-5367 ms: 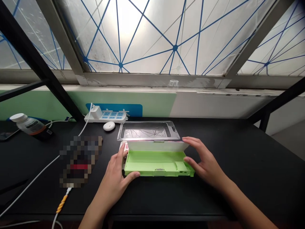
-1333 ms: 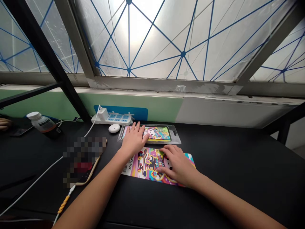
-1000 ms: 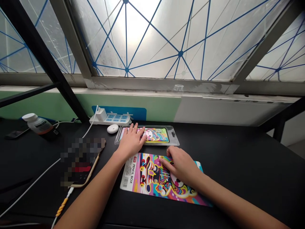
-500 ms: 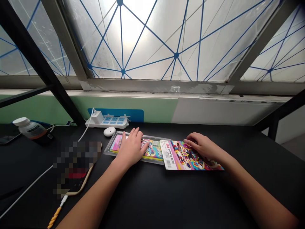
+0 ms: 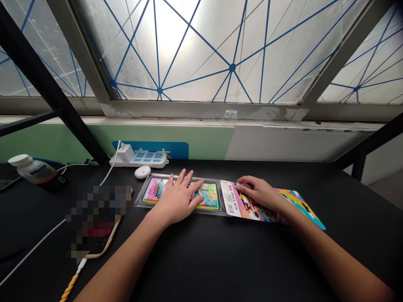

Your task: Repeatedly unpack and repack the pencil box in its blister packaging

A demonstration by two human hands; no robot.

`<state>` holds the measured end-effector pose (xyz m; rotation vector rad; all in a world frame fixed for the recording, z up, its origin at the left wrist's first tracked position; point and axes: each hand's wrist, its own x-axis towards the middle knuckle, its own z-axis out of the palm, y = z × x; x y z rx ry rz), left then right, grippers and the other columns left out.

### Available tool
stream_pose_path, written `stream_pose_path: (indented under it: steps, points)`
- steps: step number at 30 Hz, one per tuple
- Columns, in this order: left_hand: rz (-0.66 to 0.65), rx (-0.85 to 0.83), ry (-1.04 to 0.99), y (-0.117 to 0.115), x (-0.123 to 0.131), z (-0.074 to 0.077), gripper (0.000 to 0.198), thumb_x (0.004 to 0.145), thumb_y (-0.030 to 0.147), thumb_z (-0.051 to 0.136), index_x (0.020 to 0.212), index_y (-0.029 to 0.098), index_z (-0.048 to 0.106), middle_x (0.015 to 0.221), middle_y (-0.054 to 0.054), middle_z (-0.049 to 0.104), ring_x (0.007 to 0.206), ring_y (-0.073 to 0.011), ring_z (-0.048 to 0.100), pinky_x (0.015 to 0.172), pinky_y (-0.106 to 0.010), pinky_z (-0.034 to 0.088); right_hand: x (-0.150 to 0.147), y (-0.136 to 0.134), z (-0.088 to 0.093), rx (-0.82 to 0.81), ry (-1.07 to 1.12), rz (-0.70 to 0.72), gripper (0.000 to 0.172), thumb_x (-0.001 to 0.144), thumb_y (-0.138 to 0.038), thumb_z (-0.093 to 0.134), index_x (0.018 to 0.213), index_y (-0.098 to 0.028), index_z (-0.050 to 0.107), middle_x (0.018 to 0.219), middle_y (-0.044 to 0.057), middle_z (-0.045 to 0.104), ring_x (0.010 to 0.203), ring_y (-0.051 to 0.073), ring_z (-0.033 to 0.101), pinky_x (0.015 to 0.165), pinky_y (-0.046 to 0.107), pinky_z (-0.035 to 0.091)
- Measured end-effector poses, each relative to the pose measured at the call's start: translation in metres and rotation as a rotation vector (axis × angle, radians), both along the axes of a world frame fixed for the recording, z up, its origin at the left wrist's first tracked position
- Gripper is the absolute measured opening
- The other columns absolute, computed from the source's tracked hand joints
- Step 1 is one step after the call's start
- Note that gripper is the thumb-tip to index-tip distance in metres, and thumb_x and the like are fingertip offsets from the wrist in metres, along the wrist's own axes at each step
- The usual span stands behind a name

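Observation:
A colourful pencil box lies in a clear plastic tray on the black desk. My left hand rests across it, with fingers spread and palm down. Directly to the right is a bright printed card with a white strip reading "PENCIL BOX" and a barcode; its left edge meets the tray's right end. My right hand is over the card's upper part, its fingers bent and close together against it. The hand and forearm hide part of the card's middle.
A white power strip with a plugged-in charger stands by the wall, a round white case before it. On the left are a blurred phone with a cable and a white-capped bottle. A clear cup sits on the sill.
The card has shifted right off the tray's end and shows more of its right side. My left fingers have spread wider; my right hand has moved slightly left. The view has tilted a little.

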<state>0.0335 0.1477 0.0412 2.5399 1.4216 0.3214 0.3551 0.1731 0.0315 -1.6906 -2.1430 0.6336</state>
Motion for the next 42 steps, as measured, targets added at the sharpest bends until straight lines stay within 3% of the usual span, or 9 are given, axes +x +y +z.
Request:
stream_pose_path:
  steps: [4,10,26,32,36,39,42]
  points:
    - [-0.022,-0.003,0.015,0.000,-0.002,0.000,0.054,0.101,0.059,0.033,0.149,0.036,0.043,0.165,-0.009,0.024,0.152,-0.0360,0.013,0.116,-0.068,0.014,0.014,0.005,-0.002,-0.011,-0.030,0.013,0.041,0.088,-0.063,0.054,0.102,-0.028,0.071,0.109,0.004,0.072,0.099,0.027,0.065,0.083,0.037,0.050]
    - [-0.035,0.001,0.052,-0.001,-0.001,0.003,0.055,0.101,0.059,0.032,0.150,0.036,0.042,0.164,-0.010,0.025,0.152,-0.0346,0.015,0.116,-0.066,0.016,0.009,0.002,-0.001,-0.010,-0.003,0.067,0.041,0.089,-0.061,0.053,0.106,-0.029,0.073,0.108,0.005,0.071,0.098,0.026,0.065,0.086,0.037,0.050]
    - [-0.034,-0.004,0.071,0.000,-0.002,0.003,0.053,0.101,0.057,0.034,0.150,0.039,0.041,0.165,-0.007,0.024,0.152,-0.0338,0.017,0.116,-0.066,0.016,0.013,0.002,0.005,0.030,0.055,0.017,0.038,0.087,-0.061,0.058,0.101,-0.028,0.073,0.104,0.004,0.069,0.092,0.024,0.064,0.077,0.036,0.049]
    - [-0.016,-0.015,0.033,-0.002,0.002,0.002,0.053,0.100,0.056,0.037,0.149,0.036,0.043,0.164,-0.009,0.027,0.151,-0.0356,0.019,0.116,-0.068,0.015,-0.003,-0.006,0.009,0.064,0.040,-0.005,0.038,0.088,-0.060,0.057,0.101,-0.028,0.073,0.104,0.005,0.068,0.093,0.025,0.064,0.080,0.037,0.049]
    - [-0.011,-0.023,-0.048,-0.007,0.009,0.003,0.058,0.099,0.052,0.043,0.153,0.032,0.036,0.163,-0.009,0.029,0.152,-0.0334,0.019,0.118,-0.066,0.013,-0.018,-0.011,0.005,0.062,-0.010,0.007,0.036,0.090,-0.057,0.055,0.100,-0.027,0.072,0.104,0.006,0.066,0.096,0.026,0.064,0.084,0.038,0.049]
    - [0.019,-0.040,-0.131,-0.011,0.015,0.005,0.063,0.098,0.051,0.045,0.156,0.030,0.028,0.163,-0.009,0.029,0.152,-0.0317,0.019,0.120,-0.062,0.013,-0.017,-0.012,0.007,0.054,-0.039,0.006,0.034,0.090,-0.055,0.055,0.100,-0.027,0.072,0.105,0.006,0.065,0.096,0.026,0.064,0.084,0.038,0.049]
    - [0.006,-0.054,-0.150,-0.014,0.020,0.006,0.061,0.098,0.053,0.045,0.153,0.030,0.034,0.162,-0.008,0.031,0.152,-0.0319,0.020,0.120,-0.062,0.011,-0.012,-0.013,0.013,0.013,-0.031,-0.001,0.032,0.090,-0.055,0.056,0.097,-0.027,0.070,0.104,0.005,0.066,0.093,0.025,0.064,0.080,0.036,0.049]
